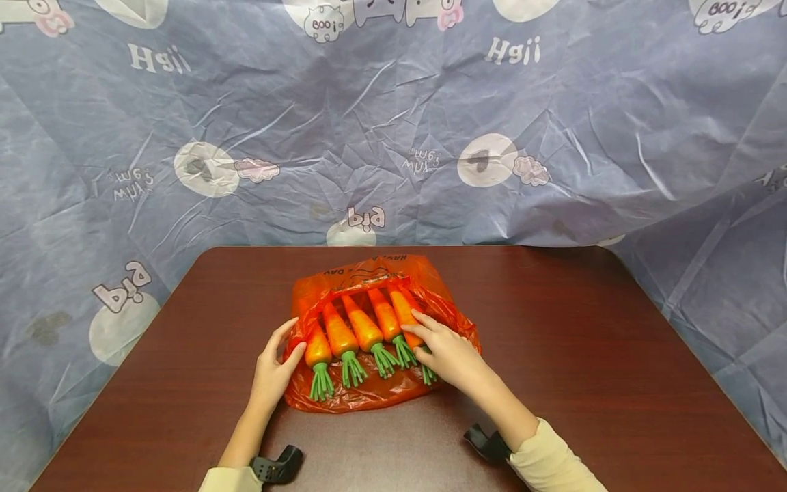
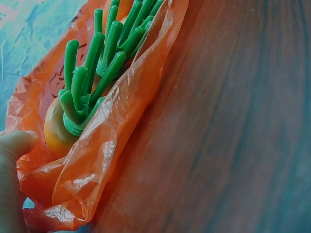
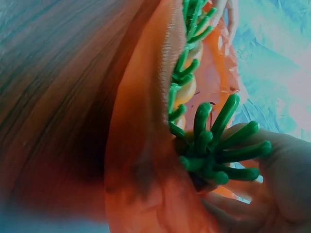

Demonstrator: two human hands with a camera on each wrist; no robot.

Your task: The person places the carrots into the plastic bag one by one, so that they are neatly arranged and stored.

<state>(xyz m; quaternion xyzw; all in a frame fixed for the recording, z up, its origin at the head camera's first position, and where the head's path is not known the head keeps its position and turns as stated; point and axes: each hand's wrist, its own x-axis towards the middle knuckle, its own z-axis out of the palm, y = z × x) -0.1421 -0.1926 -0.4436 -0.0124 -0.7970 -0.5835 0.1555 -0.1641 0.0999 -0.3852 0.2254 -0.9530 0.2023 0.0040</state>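
An orange-red plastic bag [image 1: 381, 398] lies on the table with its mouth toward me. Several toy carrots [image 1: 365, 331] rest side by side in it, green tops pointing my way. My left hand [image 1: 270, 376] holds the bag's left edge between thumb and fingers, beside the leftmost carrot [image 2: 56, 128]. At the other end, my right hand [image 1: 451, 352] grips the rightmost carrot [image 1: 403, 309] near its top. Its green stems [image 3: 209, 153] stick out by the palm in the right wrist view, and the bag's rim hides part of the fingers.
The dark brown wooden table [image 1: 572, 342] extends to both sides of the bag. Behind its far edge hangs a wrinkled blue-grey printed cloth [image 1: 369, 123]. A black wrist strap device [image 1: 278, 466] sits on the left wrist, another [image 1: 486, 443] on the right.
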